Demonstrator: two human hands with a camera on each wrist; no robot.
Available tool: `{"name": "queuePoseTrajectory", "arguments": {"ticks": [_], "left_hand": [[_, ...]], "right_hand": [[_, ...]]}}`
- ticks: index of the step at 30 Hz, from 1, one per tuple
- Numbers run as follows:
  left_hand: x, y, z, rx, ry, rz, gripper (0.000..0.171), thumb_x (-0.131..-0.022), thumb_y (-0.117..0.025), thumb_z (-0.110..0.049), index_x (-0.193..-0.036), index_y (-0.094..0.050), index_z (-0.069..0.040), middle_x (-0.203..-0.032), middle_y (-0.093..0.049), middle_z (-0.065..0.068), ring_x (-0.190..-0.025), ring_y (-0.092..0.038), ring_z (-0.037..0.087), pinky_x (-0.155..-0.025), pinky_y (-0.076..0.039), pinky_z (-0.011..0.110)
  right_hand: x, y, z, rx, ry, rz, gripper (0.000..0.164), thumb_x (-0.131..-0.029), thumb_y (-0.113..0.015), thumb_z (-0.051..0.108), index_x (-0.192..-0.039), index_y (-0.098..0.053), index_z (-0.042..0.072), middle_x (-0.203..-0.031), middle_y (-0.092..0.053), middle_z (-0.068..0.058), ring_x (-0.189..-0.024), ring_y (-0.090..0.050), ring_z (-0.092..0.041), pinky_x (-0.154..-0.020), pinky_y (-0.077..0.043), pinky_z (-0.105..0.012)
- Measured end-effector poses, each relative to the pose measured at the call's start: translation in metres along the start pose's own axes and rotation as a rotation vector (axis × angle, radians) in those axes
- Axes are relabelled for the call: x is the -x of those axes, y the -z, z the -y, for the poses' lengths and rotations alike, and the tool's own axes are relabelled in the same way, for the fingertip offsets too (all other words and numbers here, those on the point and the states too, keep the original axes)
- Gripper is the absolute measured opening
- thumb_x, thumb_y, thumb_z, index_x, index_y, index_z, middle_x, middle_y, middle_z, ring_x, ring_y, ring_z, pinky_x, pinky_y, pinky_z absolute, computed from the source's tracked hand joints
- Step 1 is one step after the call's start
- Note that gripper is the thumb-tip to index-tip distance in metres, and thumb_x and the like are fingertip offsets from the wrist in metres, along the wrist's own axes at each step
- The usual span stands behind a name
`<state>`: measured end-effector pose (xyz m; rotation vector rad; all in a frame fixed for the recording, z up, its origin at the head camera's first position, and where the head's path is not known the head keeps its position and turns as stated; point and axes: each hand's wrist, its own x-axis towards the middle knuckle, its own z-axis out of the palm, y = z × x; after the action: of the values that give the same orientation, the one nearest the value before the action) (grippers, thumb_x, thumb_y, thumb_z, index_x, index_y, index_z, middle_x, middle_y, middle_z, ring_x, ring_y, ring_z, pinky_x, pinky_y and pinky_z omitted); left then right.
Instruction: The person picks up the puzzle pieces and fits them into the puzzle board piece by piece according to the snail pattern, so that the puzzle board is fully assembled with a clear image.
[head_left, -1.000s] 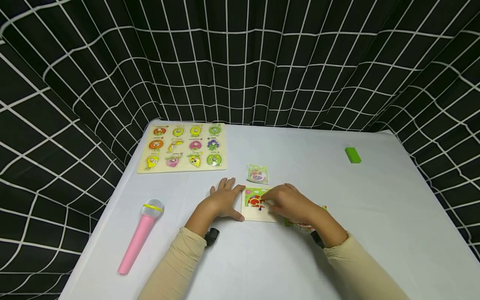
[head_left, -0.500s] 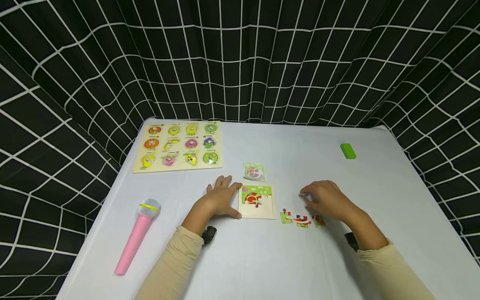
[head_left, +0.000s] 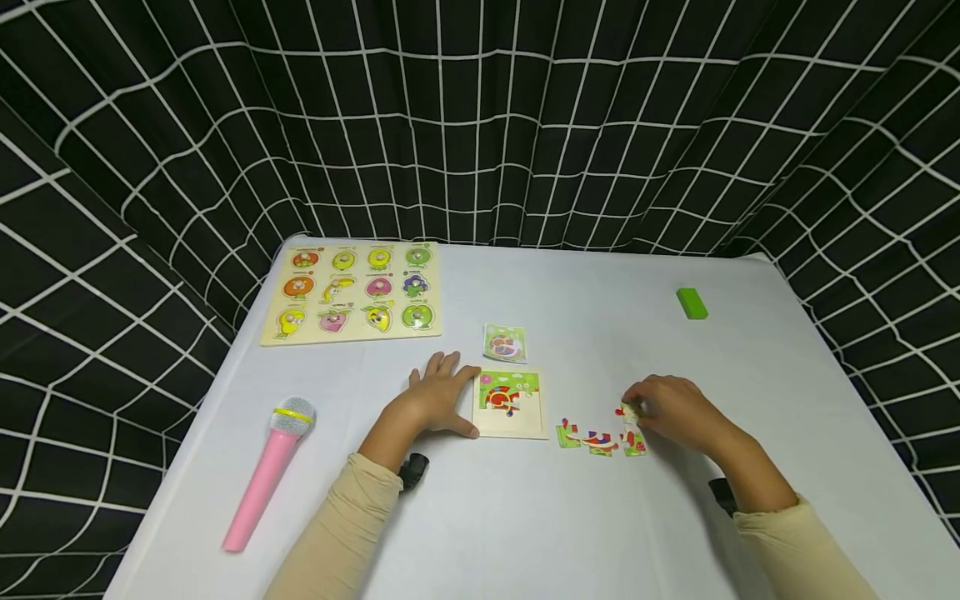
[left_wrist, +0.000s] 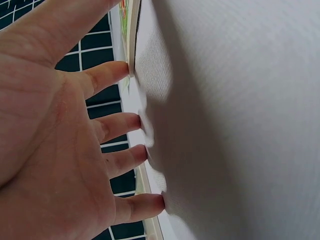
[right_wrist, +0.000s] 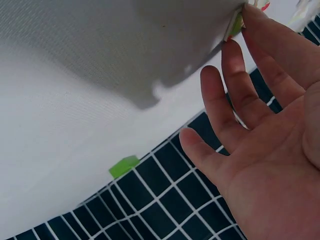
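Observation:
A square wooden puzzle tray [head_left: 511, 423] lies in the middle of the table in the head view, its upper part filled with pieces of a red and green picture. Against its left side rests my left hand [head_left: 431, 404], thumb at the near corner and index finger at the far one. The left wrist view shows the fingers [left_wrist: 117, 125] straight and spread, tips down on the cloth. My right hand [head_left: 678, 412] pinches a puzzle piece [head_left: 628, 413] between thumb and fingertips. Just nearer lie several loose puzzle pieces [head_left: 601, 442] in a row.
A small picture card [head_left: 505, 343] lies beyond the tray. At the back left is a wooden fruit peg puzzle [head_left: 352, 293], and a pink toy microphone [head_left: 262, 483] lies at the left. A green block [head_left: 692, 303] sits at the back right.
My right hand has left the tray, moved right and come down beside the loose pieces, where it now pinches one. My left hand has stayed at the tray's left side.

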<state>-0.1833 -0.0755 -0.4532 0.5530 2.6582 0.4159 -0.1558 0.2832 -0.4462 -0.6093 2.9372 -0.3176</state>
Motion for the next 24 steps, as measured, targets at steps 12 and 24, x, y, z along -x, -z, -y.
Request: {"name": "queuePoseTrajectory", "arguments": {"ticks": [12,24], "left_hand": [[0.0,0.001,0.0,0.011,0.002,-0.01,0.093,-0.06,-0.079,-0.049,-0.138,-0.034,-0.024,-0.149,-0.017,0.013,-0.136,-0.008,0.035,-0.1,-0.016,0.064],[0.001,0.0,0.0,0.004,0.01,0.003,0.094,-0.06,-0.078,-0.05,-0.139,-0.033,-0.025,-0.149,-0.016,0.012,-0.136,-0.008,0.035,-0.1,-0.016,0.064]], "right_hand": [[-0.002,-0.001,-0.001,0.006,-0.002,-0.002,0.03,-0.066,-0.077,0.007,-0.093,-0.067,0.013,-0.083,-0.062,0.007,-0.082,-0.057,-0.016,-0.08,-0.041,-0.044],[-0.027,0.005,0.032,0.003,0.125,-0.06,0.032,-0.069,-0.077,0.013,-0.1,-0.067,0.01,-0.093,-0.065,0.002,-0.089,-0.058,-0.018,-0.088,-0.04,-0.045]]}}
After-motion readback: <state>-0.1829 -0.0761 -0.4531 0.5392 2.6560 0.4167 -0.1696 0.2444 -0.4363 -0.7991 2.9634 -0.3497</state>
